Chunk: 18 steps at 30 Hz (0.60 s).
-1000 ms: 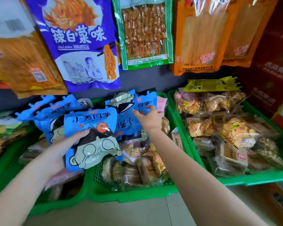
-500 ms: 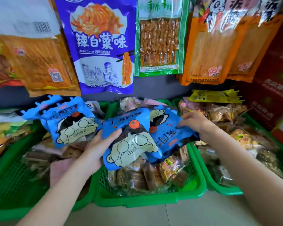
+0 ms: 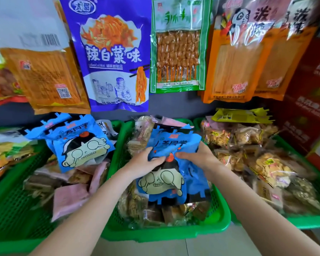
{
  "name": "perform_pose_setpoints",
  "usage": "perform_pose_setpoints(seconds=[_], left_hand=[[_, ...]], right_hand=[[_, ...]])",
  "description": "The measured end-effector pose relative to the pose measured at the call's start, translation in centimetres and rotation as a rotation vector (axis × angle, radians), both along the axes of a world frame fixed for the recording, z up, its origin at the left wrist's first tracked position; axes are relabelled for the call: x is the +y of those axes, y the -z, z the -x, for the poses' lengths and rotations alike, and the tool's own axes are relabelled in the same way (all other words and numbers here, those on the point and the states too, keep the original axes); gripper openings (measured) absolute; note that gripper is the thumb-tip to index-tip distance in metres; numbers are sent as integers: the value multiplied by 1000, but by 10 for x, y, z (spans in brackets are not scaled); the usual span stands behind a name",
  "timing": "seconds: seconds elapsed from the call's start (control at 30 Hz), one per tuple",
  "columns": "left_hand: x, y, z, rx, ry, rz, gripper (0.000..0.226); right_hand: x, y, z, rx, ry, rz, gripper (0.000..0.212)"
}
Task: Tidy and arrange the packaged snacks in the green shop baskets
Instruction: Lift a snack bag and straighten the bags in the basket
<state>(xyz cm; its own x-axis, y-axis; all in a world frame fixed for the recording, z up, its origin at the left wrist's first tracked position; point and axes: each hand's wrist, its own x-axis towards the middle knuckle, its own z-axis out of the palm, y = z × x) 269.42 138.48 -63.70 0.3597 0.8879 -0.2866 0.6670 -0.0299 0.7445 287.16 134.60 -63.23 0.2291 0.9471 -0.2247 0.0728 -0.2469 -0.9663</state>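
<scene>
Three green baskets stand side by side: left basket (image 3: 9, 206), middle basket (image 3: 164, 232), right basket (image 3: 303, 220). Over the middle basket I hold a stack of blue cartoon-face snack packs (image 3: 166, 174). My left hand (image 3: 143, 160) grips their left edge and my right hand (image 3: 198, 156) grips their right side. More blue cartoon packs (image 3: 81, 145) lie at the back of the left basket. Small clear-wrapped pastry snacks (image 3: 151, 209) fill the middle basket under the stack.
Large snack bags hang on the wall above: a purple one (image 3: 111, 58), a green one (image 3: 177, 47), orange ones (image 3: 235, 58). Pink packs (image 3: 70, 198) lie in the left basket. The right basket holds clear-wrapped biscuits (image 3: 266, 163). Red cartons (image 3: 307, 100) stand at right.
Both hands have gathered the blue packs into one stack and brought it rightwards, over the middle basket. The other blue packs stayed in the left basket. The view has tilted up a little.
</scene>
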Motion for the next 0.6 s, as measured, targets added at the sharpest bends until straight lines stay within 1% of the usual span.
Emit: perform_pose_setpoints(seconds=[0.07,0.13,0.2,0.23,0.27,0.3,0.33,0.37,0.4,0.43,0.47,0.53,0.6], left_hand=[[-4,-1,9,-168,-81,52,62],[-5,0,14,-367,-245,118,51],[-2,2,16,-498,-411,186,38],[0,2,16,-518,-454,209,31],[1,4,16,-511,-469,216,24],[1,6,17,-497,-468,211,18],[2,7,18,-480,-460,199,14],[2,7,19,-466,-455,183,12],[2,7,21,-463,-462,166,11],[2,6,22,-481,-483,149,10],[2,5,24,-519,-522,139,8],[4,2,28,-621,-607,148,13],[4,-1,31,-667,-610,176,19]], right_hand=[[4,-4,-7,-24,-17,9,33],[2,-10,-14,-44,-99,-29,39],[-3,-15,-23,52,-253,-98,51],[-7,-16,-28,91,-327,-106,56],[-11,-16,-32,66,-379,-91,59],[-13,-15,-36,-25,-414,-61,55],[-15,-14,-40,-175,-429,-24,48],[-15,-13,-43,-332,-423,15,38],[-16,-13,-45,-432,-400,50,32],[-16,-12,-49,-457,-355,72,30],[-18,-15,-52,-421,-296,84,29],[-18,-20,-61,-318,-132,65,31],[-15,-25,-71,-266,-20,51,33]])
